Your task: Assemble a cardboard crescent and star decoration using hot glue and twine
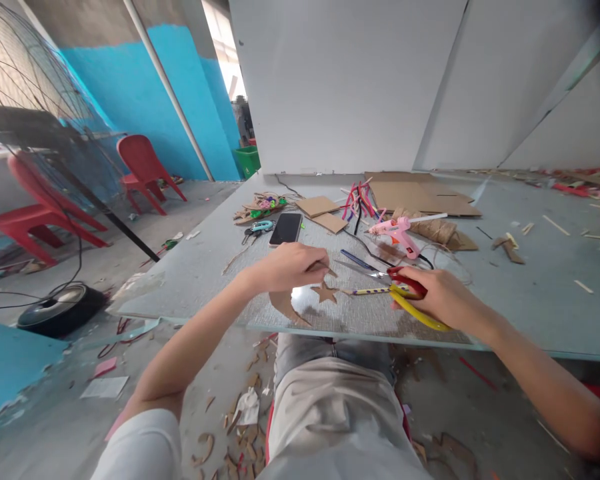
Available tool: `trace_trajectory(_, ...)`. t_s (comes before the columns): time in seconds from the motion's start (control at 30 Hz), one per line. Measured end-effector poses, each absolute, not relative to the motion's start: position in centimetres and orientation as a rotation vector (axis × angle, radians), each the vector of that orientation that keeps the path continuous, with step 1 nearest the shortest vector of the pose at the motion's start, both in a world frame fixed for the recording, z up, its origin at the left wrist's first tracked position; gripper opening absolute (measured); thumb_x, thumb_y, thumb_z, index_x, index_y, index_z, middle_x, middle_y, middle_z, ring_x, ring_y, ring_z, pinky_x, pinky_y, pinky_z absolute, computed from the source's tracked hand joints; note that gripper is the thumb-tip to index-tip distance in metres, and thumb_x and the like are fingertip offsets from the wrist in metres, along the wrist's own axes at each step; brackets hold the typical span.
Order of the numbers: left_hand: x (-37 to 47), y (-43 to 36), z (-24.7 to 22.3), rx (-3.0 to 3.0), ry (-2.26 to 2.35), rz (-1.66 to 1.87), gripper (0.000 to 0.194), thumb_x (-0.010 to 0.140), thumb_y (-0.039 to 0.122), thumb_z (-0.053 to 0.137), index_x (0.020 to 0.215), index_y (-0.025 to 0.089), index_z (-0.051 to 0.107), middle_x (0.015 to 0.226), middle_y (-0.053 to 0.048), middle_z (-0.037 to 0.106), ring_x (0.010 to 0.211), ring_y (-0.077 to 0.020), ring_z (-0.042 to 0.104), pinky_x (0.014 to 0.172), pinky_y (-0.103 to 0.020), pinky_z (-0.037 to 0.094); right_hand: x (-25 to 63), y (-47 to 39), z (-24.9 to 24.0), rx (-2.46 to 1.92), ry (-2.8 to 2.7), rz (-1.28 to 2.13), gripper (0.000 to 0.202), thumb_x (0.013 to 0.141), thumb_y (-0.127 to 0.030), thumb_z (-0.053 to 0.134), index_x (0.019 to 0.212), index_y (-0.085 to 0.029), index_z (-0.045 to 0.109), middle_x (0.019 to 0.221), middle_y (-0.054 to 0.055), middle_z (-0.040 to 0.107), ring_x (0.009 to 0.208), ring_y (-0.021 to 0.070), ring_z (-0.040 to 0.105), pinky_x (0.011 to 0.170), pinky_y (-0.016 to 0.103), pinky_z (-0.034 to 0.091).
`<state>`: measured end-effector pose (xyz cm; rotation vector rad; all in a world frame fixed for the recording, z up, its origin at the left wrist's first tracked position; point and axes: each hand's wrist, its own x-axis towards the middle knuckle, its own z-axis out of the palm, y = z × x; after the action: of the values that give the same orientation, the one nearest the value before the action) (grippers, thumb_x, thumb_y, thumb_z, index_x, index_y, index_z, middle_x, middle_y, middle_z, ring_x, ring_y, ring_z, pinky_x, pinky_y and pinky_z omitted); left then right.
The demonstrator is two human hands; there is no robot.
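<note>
My right hand (430, 293) grips a pair of scissors (414, 311) with red and yellow handles. Their blades point left and stand apart. Pinched in my left hand (295, 263) is a small piece of brown cardboard (332, 272), mostly hidden by the fingers. Just below it, near the table's front edge, lies a cardboard star (325, 292). A cardboard crescent (283, 308) lies left of the star, partly covered by my left hand. A patterned pencil-like stick (370, 291) is close to the scissors, and a blue pen (355, 258) lies beyond the blades.
On the glass-topped table (520, 307) are a phone (286, 229), a pink glue gun (400, 233), cardboard squares (317, 205), larger sheets (420, 193), pipe cleaners (359, 199) and a twine roll (425, 228). Scraps litter the floor. Red chairs (143, 170) and a fan base (57, 307) are left.
</note>
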<state>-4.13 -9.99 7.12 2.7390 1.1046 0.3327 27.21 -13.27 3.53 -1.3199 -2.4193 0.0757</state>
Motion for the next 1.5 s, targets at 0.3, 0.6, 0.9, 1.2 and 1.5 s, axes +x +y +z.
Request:
trace_trajectory(0.3,-6.0,-3.0,1.4,2.254,0.979,0.134,0.024,0.095,0.034,0.033,0.09,0.018,0.05,0.081,-0.002,0.054,0.076,-0.014,0.05,0.072,-0.025,0.042,29.6,-12.0,3.7,-1.732,-2.28,0.12,0.058,0.078,-0.071,0.058,0.106,-0.022,0.071,0.077,0.007,0.074,0.063,0.0215,0.066,0.056,0.027,0.042)
trace_trajectory(0.6,-6.1,-2.4,1.0,2.666,1.151,0.31,0.028,0.095,0.027,0.037,0.1,0.017,0.063,0.111,-0.011,0.067,0.105,-0.0207,0.06,0.092,-0.031,0.043,30.3,-12.7,2.6,-1.752,-2.262,0.093,0.053,0.077,-0.068,0.061,0.103,-0.024,0.073,0.077,0.006,0.075,0.063,0.0218,0.067,0.054,0.027,0.042)
trace_trajectory(0.9,-5.0,-4.9,3.8,2.472,1.767,0.839,0.027,0.091,0.02,0.034,0.079,0.018,0.058,0.076,-0.006,0.066,0.07,-0.0179,0.058,0.063,-0.028,0.036,30.7,-13.6,2.3,-1.801,-2.217,0.107,0.055,0.075,-0.069,0.064,0.105,-0.024,0.073,0.075,0.005,0.074,0.059,0.0212,0.065,0.053,0.028,0.041)
trace_trajectory(1.2,-5.5,-7.8,2.5,2.671,1.626,0.456,0.026,0.094,0.04,0.044,0.087,0.02,0.06,0.094,-0.008,0.067,0.09,-0.0227,0.061,0.071,-0.031,0.042,30.6,-14.3,1.7,-1.847,-2.208,0.129,0.055,0.075,-0.07,0.063,0.105,-0.025,0.072,0.074,0.004,0.073,0.063,0.0224,0.066,0.055,0.029,0.041)
trace_trajectory(1.5,-6.1,-8.6,-0.5,2.589,1.461,0.384,0.038,0.085,0.057,0.059,0.095,0.021,0.061,0.133,-0.01,0.057,0.126,-0.0295,0.051,0.104,-0.048,0.043,30.0,-14.2,1.5,-1.804,-2.231,0.1,0.057,0.073,-0.071,0.064,0.102,-0.024,0.074,0.068,0.003,0.071,0.06,0.0204,0.065,0.053,0.027,0.04)
